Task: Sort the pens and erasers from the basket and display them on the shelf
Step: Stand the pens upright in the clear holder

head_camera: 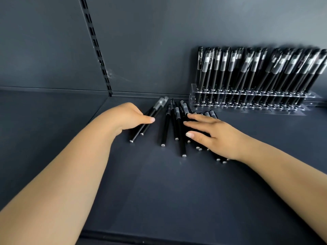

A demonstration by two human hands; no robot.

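Note:
Several black pens with clear caps lie loose on the dark shelf (159, 191). My left hand (127, 117) grips two pens (150, 117) at the left of the pile, fingers curled round them and thumb on top. My right hand (212, 133) lies flat with straight fingers on the right part of the loose pens (175, 128), pressing them to the shelf. Several of those pens are hidden beneath the palm, with only their metal ends showing. No eraser and no basket are in view.
A clear acrylic pen rack (247, 103) stands at the back right against the shelf's rear wall, filled with upright black pens (256, 68). A slotted upright rail (95, 45) runs down the back panel. The shelf's front edge (159, 236) is near the bottom.

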